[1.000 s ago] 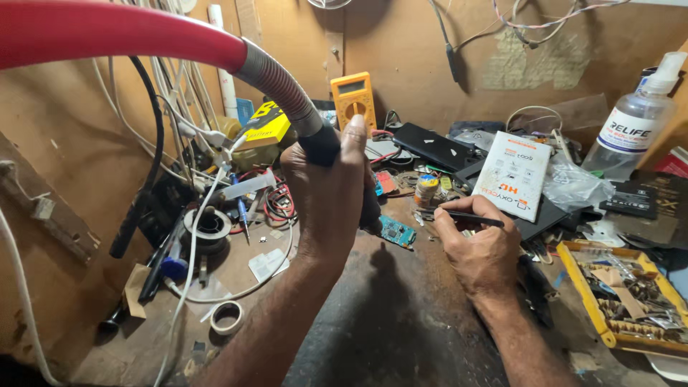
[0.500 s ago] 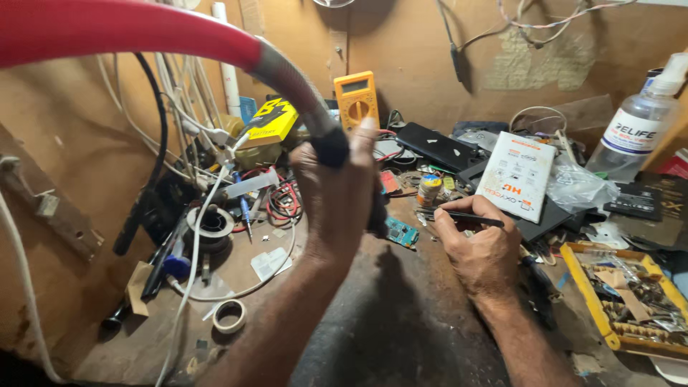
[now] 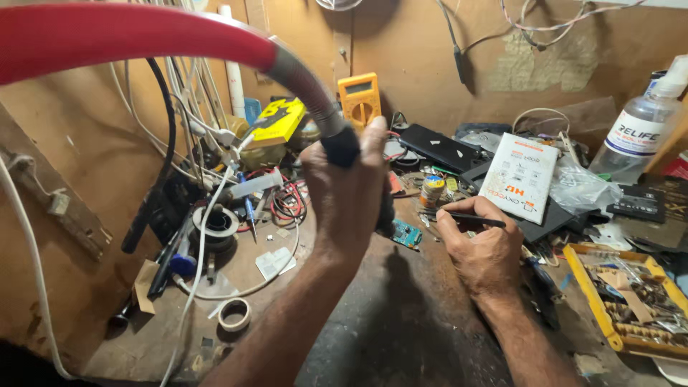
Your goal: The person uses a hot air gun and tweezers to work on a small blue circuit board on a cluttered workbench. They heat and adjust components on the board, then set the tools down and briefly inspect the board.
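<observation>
Tweezers [image 3: 466, 216], thin and dark, sit pinched in the fingers [image 3: 448, 218] of the right hand [image 3: 481, 247], which rests low on the dark worn bench [image 3: 401, 337]; their tip points left toward a small blue-green circuit board [image 3: 407, 234] lying flat just beside that hand. To do this well, the heel of the right hand should stay planted on the bench so the tip stays steady over the board, and the nozzle should be held upright and close above the spot without touching it.

Just left and higher, the left hand [image 3: 347, 190] is wrapped closed around the black handle [image 3: 341, 147] of a hot-air tool, thumb up along its side; its working end is hidden behind the hand, so how near it hangs to the board cannot be told. From the handle a grey ribbed hose [image 3: 301, 79] arcs up and left into a red sleeve [image 3: 122, 32] that crosses the top of the view.

Nearer the left edge lie a roll of tape [image 3: 234, 314] and a solder spool [image 3: 216, 223] among white cables. At right stands a yellow parts tray [image 3: 591, 301]. Farther back are a white booklet [image 3: 521, 177], a black flat device [image 3: 438, 149], an orange multimeter [image 3: 360, 99] against the wall, and a clear spray bottle [image 3: 641, 136].
</observation>
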